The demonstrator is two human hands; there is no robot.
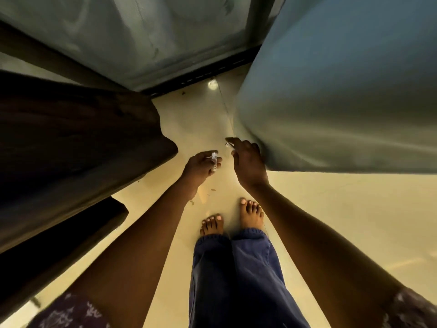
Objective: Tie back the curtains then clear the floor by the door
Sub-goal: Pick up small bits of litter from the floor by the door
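I look straight down at a cream floor (331, 221) by a glass door (142, 31). A dark brown curtain (71, 138) hangs at the left and a blue-grey curtain (331, 91) at the right. My left hand (201, 169) is closed around a small white object (214, 159). My right hand (248, 162) sits at the blue-grey curtain's lower edge, its finger and thumb pinching a small white scrap (228, 145). What the white pieces are is too small to tell. Small brown bits of debris (212, 189) lie on the floor just under my hands.
The door's dark bottom track (201, 74) runs across the far end of the floor strip. My bare feet (250, 214) stand between the two curtains. A dark furniture edge (71, 245) juts in at the lower left. Open floor spreads to the right.
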